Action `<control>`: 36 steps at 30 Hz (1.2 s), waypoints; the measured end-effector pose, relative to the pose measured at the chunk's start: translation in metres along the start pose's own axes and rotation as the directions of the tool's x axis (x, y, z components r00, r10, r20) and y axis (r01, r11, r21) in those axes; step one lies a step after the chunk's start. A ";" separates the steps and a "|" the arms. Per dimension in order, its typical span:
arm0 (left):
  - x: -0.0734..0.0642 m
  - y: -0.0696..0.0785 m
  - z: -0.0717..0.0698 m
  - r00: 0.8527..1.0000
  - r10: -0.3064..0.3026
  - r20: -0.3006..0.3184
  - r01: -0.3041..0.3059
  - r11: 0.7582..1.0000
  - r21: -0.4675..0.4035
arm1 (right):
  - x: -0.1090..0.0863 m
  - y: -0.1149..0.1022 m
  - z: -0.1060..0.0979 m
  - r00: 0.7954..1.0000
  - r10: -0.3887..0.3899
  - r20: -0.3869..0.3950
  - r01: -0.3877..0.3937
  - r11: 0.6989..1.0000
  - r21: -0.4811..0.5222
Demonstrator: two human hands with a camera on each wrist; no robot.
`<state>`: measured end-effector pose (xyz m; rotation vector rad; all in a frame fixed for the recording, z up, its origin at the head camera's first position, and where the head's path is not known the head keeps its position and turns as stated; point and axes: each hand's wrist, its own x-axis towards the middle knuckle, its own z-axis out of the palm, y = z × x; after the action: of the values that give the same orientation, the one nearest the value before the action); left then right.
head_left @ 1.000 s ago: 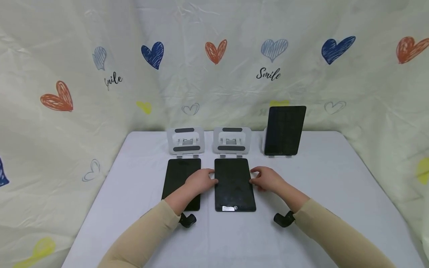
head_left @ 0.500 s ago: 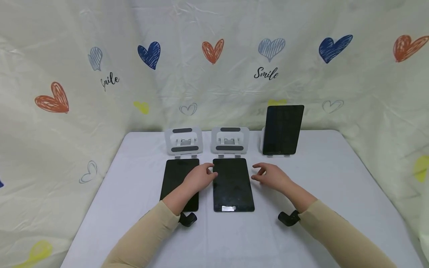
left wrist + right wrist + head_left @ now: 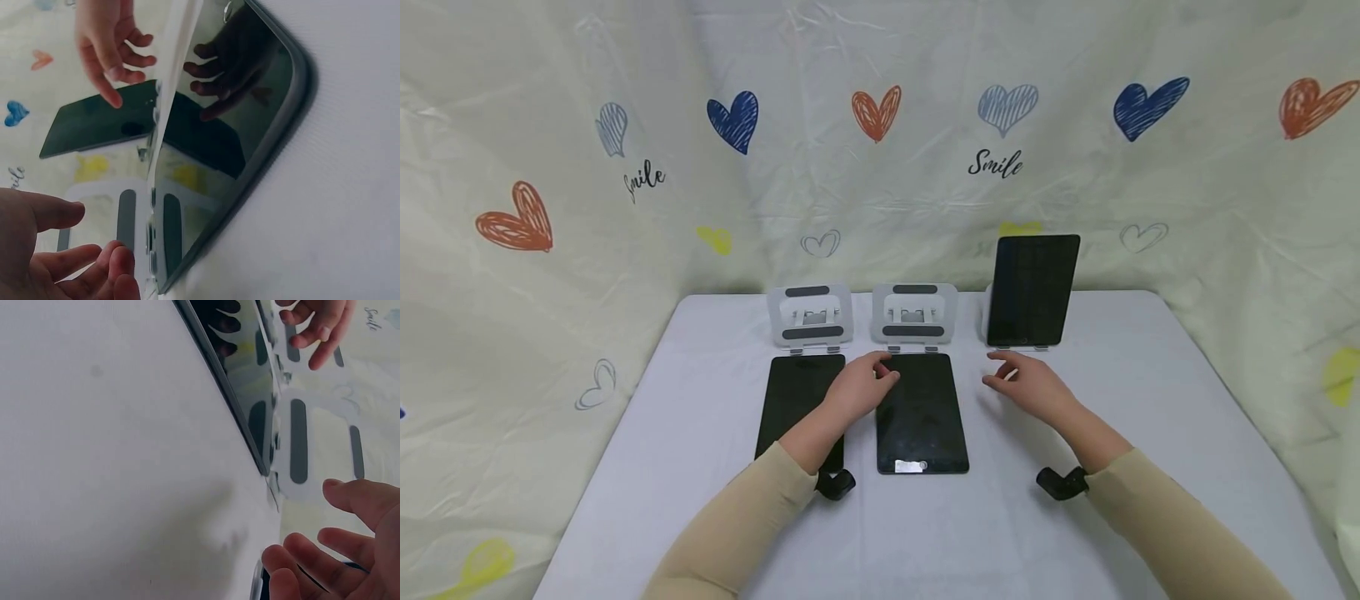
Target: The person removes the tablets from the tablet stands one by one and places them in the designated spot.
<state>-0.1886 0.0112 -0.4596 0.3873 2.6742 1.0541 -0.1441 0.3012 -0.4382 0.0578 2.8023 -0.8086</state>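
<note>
A black tablet (image 3: 922,421) lies flat on the table in front of the middle stand. Over its upper left part hovers my left hand (image 3: 862,387), thumb and fingers apart and holding nothing. To the right of that tablet, above the tabletop, my right hand (image 3: 1032,387) also holds nothing, its fingers loosely bent. In the left wrist view the tablet's glossy screen (image 3: 212,125) mirrors a hand. Partly hidden under my left arm is a second flat tablet (image 3: 793,392). A third tablet (image 3: 1033,290) leans upright on a stand at the back right.
Two white stands, the left one (image 3: 810,315) and the middle one (image 3: 914,313), stand at the back with grey pads facing forward. The white table (image 3: 970,533) meets a curtain (image 3: 820,192) printed with hearts behind it.
Both hands have come away from the middle tablet's sides. The right hand has moved right and back, the left slightly back and over the tablet. The tablets have stayed in place.
</note>
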 end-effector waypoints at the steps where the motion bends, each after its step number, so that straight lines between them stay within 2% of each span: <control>1: 0.001 0.001 0.001 1.000 0.005 -0.001 -0.005 1.000 -0.005 | 0.000 0.003 -0.002 1.000 0.002 -0.005 -0.002 1.000 0.003; 9: 0.009 0.010 0.007 0.999 0.035 -0.014 -0.036 0.999 -0.033 | -0.001 0.018 -0.012 0.999 -0.012 -0.052 0.013 1.000 0.014; 13: 0.014 0.019 0.011 0.999 0.048 -0.022 -0.049 0.997 -0.058 | -0.004 0.021 -0.017 0.994 -0.014 -0.105 0.017 0.999 0.027; 21: 0.023 0.038 0.021 0.995 0.073 -0.073 -0.081 0.990 -0.113 | 0.001 0.038 -0.023 0.977 0.006 -0.213 0.004 0.999 0.046; 28: 0.033 0.058 0.031 0.989 0.085 -0.118 -0.103 0.982 -0.156 | 0.003 0.046 -0.032 0.958 0.042 -0.284 -0.013 0.995 0.101; 36: 0.048 0.068 0.048 0.982 0.078 -0.173 -0.120 0.960 -0.252 | 0.008 0.053 -0.043 0.940 0.061 -0.335 -0.017 0.991 0.134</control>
<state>-0.2074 0.1051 -0.4531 0.4022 2.6251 1.5078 -0.1555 0.3684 -0.4324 0.3010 3.0475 -1.0602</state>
